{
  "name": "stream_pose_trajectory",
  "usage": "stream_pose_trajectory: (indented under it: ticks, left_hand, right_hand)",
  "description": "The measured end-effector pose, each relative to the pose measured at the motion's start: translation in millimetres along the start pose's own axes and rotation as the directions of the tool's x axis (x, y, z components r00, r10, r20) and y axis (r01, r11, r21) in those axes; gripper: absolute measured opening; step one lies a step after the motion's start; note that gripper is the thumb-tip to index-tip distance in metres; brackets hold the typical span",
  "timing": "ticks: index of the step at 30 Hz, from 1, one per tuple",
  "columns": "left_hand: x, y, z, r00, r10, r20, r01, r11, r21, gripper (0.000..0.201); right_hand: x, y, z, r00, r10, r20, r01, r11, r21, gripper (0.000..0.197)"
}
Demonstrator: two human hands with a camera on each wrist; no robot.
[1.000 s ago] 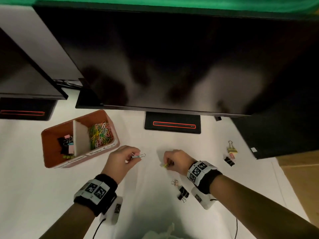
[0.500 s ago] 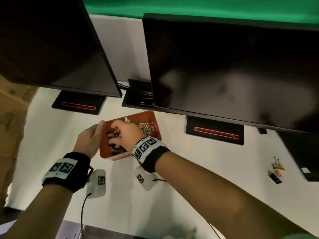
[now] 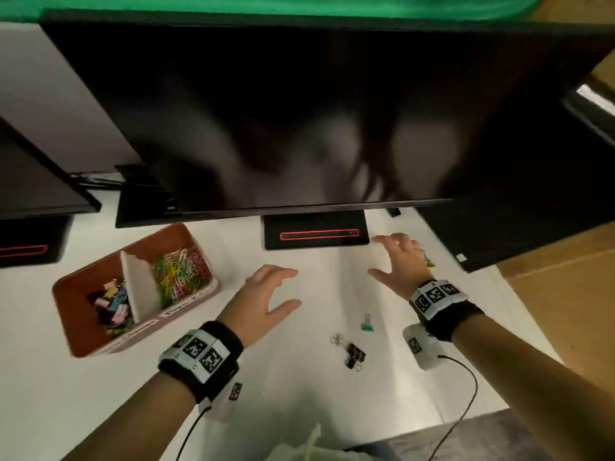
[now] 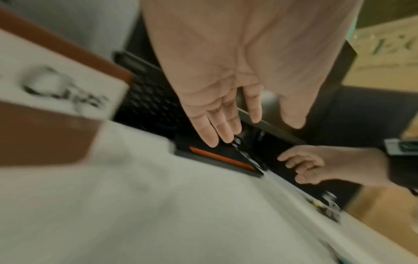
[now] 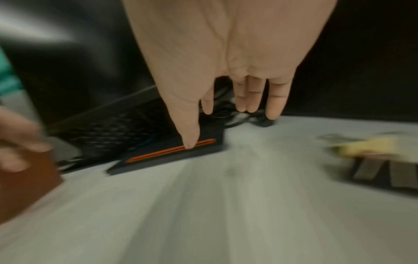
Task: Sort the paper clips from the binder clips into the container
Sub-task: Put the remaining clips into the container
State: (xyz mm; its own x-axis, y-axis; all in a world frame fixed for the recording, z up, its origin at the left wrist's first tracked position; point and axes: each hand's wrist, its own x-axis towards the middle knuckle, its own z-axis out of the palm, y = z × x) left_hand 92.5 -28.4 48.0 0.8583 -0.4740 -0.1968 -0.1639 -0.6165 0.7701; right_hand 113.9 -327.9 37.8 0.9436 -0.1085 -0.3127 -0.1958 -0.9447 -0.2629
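Observation:
A brown two-part container (image 3: 83,341) stands at the left of the white desk. Its left part holds binder clips (image 3: 113,306); its right part holds coloured paper clips (image 3: 181,272). My left hand (image 3: 266,291) hovers open and empty over the desk just right of the container. Further right, my right hand (image 3: 396,257) is open and empty above the desk, near the monitor foot. A teal binder clip (image 3: 367,324) and black binder clips (image 3: 354,356) lie between my forearms. Blurred yellow and black binder clips (image 5: 371,157) lie right of the right hand.
A large dark monitor (image 3: 299,111) overhangs the back of the desk, on a black foot (image 3: 316,232) with a red stripe. A second monitor (image 3: 30,181) stands at the left. Cardboard (image 3: 565,294) lies beyond the desk's right edge.
Half a second ago both hands were at the container, the right one over the binder clip part. Both have swung right over the desk and spread open, empty.

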Motion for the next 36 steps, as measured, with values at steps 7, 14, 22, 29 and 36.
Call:
stream_pose_trajectory:
  ticks: [7, 14, 22, 29, 36]
  left_hand:
    - [34, 38, 107, 0.906, 0.052, 0.419, -0.163, 0.959, 0.233, 0.086]
    - [35, 30, 147, 0.907, 0.102, 0.409, -0.233, 0.930, 0.286, 0.042]
    - [35, 14, 136, 0.984, -0.039, 0.175, 0.020, 0.994, 0.104, 0.031]
    - [43, 19, 125, 0.984, -0.178, 0.023, 0.177, 0.983, 0.044, 0.034]
    - [42, 17, 96, 0.967, -0.227, -0.114, 0.223, 0.974, -0.044, 0.023]
  right_hand:
    - [0, 98, -8, 0.950, 0.188, 0.250, -0.170, 0.981, -0.091, 0.098]
    - [5, 122, -2, 0.964, 0.047, 0.260, -0.054, 0.998, 0.019, 0.076]
    - [-2, 120, 13, 0.983, -0.050, 0.178, 0.004, 0.969, 0.248, 0.030]
    - [3, 106, 15, 0.962, -0.131, 0.241, 0.091, 0.981, 0.169, 0.023]
    - [-9, 94, 17, 0.877, -0.377, 0.299, 0.269, 0.900, 0.344, 0.024]
